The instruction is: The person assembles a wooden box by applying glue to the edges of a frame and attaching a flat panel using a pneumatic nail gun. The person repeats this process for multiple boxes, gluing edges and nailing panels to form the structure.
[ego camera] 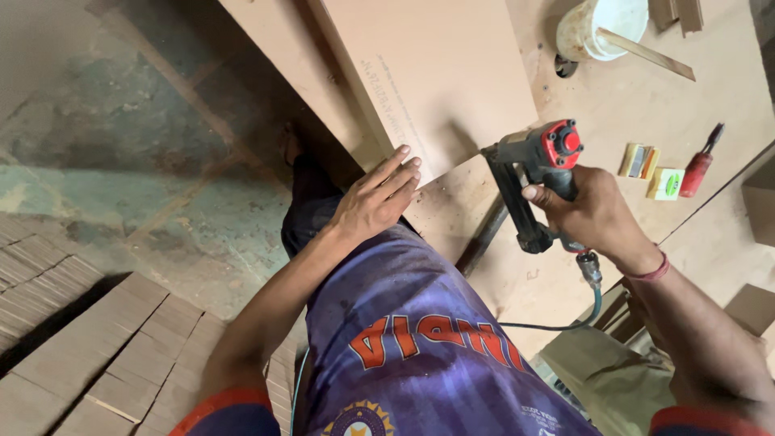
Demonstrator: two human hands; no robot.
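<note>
- board point(436, 73) lies just past the left fingertips, sloping away up the view, its near corner under them.
- left hand point(373, 202): arm reaches forward across the body, palm down, fingers point(401, 171) straight and close together, flat on the board's corner, gripping nothing.
- nail gun point(533, 182) sits just right of those fingers, black body with a red cap, nose pointing down at the board's edge on the workbench point(726, 89).
- right hand point(593, 214): wrist bent inward, fingers curled tight round the gun's handle, one up near the trigger; hose point(593, 299) trails from below the palm.
- risk: the left fingers rest close to the gun's nose, so a slip or a nail coming out sideways could hit them.
- risk: only flat pressure holds the board, so it may shift when the gun kicks.
- further right of the gripping fingers lie small boxes point(650, 171) and a red-handled screwdriver point(701, 163); a white bucket point(601, 28) stands beyond.
</note>
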